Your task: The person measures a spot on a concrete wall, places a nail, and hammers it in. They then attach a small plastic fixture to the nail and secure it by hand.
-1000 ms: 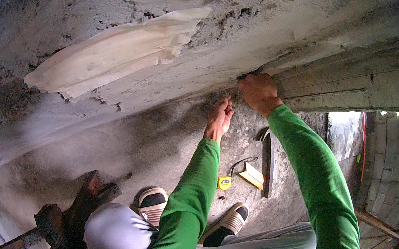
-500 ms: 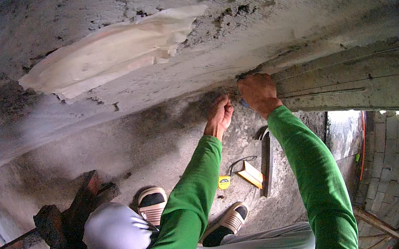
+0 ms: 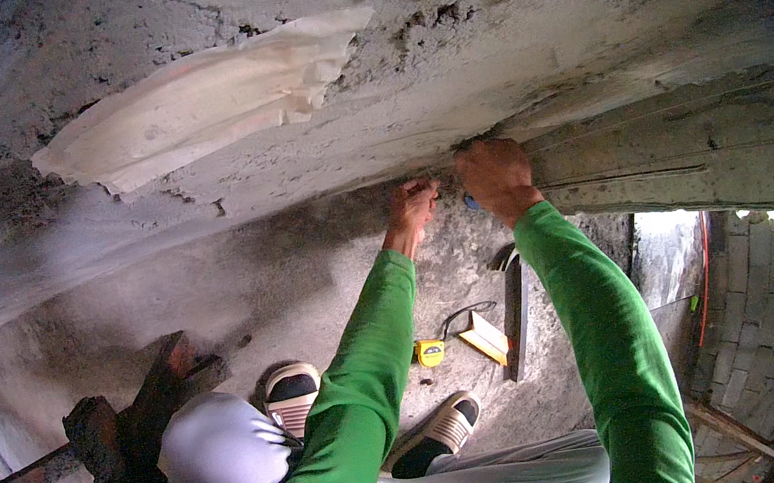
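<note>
My left hand [image 3: 412, 212] is raised against the wall corner, its fingertips pinched together; whatever sits between them is too small to make out. Just to its right, my right hand [image 3: 498, 178] is closed in a fist against the lower edge of the rough plaster surface [image 3: 319, 167]. A bit of a blue object [image 3: 471, 201] shows beneath that fist, mostly hidden by it. Thin strings [image 3: 674, 119] run along the concrete beam [image 3: 736, 147] to the right of this hand.
Below my hands lie a yellow tape measure [image 3: 430, 352], a yellow-edged angled piece [image 3: 486, 338] and a dark straight bar [image 3: 519, 322]. Dark timbers [image 3: 101, 445] stand at lower left, beside a rounded white cloth shape [image 3: 224, 453]. A pale torn sheet [image 3: 203, 104] clings to the plaster.
My left hand has shifted slightly left, away from the right fist, and its fingers have turned. The right hand stays nearly in place, a little further left.
</note>
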`<state>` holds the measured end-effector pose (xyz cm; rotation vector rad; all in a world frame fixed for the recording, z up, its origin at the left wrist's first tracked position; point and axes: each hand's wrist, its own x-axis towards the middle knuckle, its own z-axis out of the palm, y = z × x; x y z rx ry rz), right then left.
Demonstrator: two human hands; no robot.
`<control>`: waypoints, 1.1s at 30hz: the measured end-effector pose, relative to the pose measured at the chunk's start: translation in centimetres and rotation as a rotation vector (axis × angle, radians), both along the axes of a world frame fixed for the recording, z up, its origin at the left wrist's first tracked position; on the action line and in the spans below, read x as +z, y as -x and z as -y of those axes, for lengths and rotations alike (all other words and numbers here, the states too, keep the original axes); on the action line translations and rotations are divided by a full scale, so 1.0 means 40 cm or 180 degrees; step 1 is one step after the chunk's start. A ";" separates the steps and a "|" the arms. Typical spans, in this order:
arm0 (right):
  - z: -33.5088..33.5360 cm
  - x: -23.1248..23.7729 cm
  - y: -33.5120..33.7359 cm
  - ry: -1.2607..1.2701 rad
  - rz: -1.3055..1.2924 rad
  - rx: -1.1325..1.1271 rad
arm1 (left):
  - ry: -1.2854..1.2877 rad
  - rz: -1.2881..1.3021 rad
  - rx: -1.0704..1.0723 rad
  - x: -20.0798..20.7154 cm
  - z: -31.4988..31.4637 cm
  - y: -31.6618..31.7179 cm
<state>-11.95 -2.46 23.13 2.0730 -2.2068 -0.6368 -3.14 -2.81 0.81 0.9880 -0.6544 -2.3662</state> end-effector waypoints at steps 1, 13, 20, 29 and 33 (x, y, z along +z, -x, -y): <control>0.001 0.003 -0.002 -0.0015 -0.0039 0.0064 | 0.0161 0.0157 -0.0127 0.006 0.008 -0.011; 0.007 -0.013 -0.007 -0.0013 0.0227 -0.0455 | 0.0282 0.0245 -0.0024 -0.007 0.011 -0.011; 0.004 -0.004 -0.003 -0.0225 0.0108 -0.0223 | -0.1632 -0.0865 0.0285 -0.020 -0.013 0.021; -0.002 0.028 0.016 -0.0280 -0.0093 -0.0078 | -0.1139 -0.0214 0.0427 0.046 -0.016 0.002; 0.012 0.059 -0.016 -0.0310 -0.0137 0.0002 | -0.0930 -0.0122 0.0482 0.048 -0.003 0.010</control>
